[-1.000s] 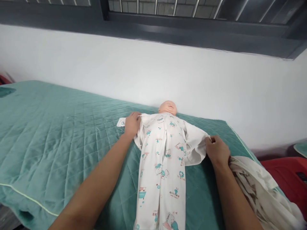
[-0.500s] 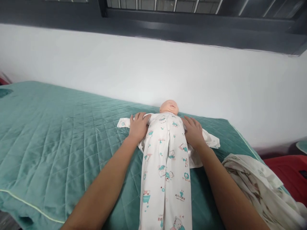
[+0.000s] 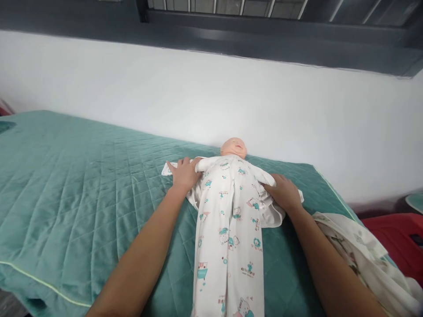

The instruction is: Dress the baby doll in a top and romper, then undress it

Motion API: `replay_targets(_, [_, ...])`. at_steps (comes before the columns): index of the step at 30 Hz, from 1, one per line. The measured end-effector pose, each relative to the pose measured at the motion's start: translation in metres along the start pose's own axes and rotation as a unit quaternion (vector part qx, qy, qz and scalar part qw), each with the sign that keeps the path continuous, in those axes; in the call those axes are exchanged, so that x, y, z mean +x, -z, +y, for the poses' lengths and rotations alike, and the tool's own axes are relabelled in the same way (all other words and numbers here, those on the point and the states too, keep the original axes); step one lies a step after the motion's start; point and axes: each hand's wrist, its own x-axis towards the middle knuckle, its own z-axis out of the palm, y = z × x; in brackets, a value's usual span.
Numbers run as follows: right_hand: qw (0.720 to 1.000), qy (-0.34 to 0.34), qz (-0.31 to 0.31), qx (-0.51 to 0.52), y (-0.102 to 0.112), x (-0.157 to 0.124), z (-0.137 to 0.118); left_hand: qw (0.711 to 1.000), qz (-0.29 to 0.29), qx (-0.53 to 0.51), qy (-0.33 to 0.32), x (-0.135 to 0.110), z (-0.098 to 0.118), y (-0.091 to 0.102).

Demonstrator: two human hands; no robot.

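A baby doll (image 3: pixel 233 147) lies on its back, head toward the wall, its body hidden under white cloth. A long white baby garment (image 3: pixel 231 229) with teal and red animal prints stretches from its neck toward me. My left hand (image 3: pixel 186 175) grips white cloth beside the doll's shoulder, thumb against the edge and the other fingers somewhat spread over a sleeve (image 3: pixel 167 169). On the other side, my right hand (image 3: pixel 283 193) is closed round the edge of a white sleeve (image 3: pixel 262 176); its fingertips are partly hidden. Bunched white cloth (image 3: pixel 272 215) hangs below that hand.
A quilted green cover (image 3: pixel 82 198) spreads over the bed or table. Crumpled patterned cloth (image 3: pixel 357 251) lies at the right edge, near a red plastic object (image 3: pixel 396 237). A white wall (image 3: pixel 198 92) with a dark window frame (image 3: pixel 231 39) stands behind.
My right hand has moved outward and nearer to me, drawing the white cloth with it. My left hand has shifted slightly left, and white cloth now stands out beside its thumb.
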Motion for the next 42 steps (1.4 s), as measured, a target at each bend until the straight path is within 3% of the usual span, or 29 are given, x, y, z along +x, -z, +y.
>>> replay_targets(5, [0.992,0.034,0.055,0.110,0.012,-0.006,-0.027,1.000,-0.001,-0.003,0.010,-0.001,0.005,0.000])
replay_targets(8, [0.965,0.100,0.091,0.225,0.037,-0.004,-0.075,1.000,0.000,-0.003,0.010,0.000,0.005,-0.001])
replay_targets(10, [0.954,0.166,0.048,0.247,0.052,0.000,-0.119,1.000,0.001,-0.001,0.010,0.002,0.004,-0.003])
replay_targets(12, [0.944,0.256,-0.037,0.205,0.057,0.008,-0.165,1.000,0.004,-0.001,0.010,0.002,0.004,-0.003])
replay_targets(14, [0.937,0.323,-0.098,0.091,0.054,0.019,-0.207,1.000,0.005,-0.002,0.010,0.003,0.003,-0.002])
replay_targets(16, [0.933,0.323,-0.151,-0.043,0.044,0.030,-0.238,1.000,0.003,-0.004,0.009,0.003,0.003,-0.001])
replay_targets(19, [0.926,0.307,-0.194,-0.109,0.028,0.046,-0.263,1.000,-0.005,-0.009,0.010,0.004,0.003,0.001])
replay_targets(25, [0.901,0.315,-0.268,-0.131,0.023,0.069,-0.258,1.000,0.000,-0.014,0.006,0.006,0.002,0.001])
replay_targets(35, [0.901,0.345,-0.251,-0.079,0.059,0.068,-0.218,0.999,-0.032,-0.033,0.018,0.005,-0.012,0.013])
replay_targets(42, [0.916,0.339,-0.192,-0.098,0.080,0.068,-0.196,0.997,-0.044,-0.028,0.051,0.001,-0.016,0.018])
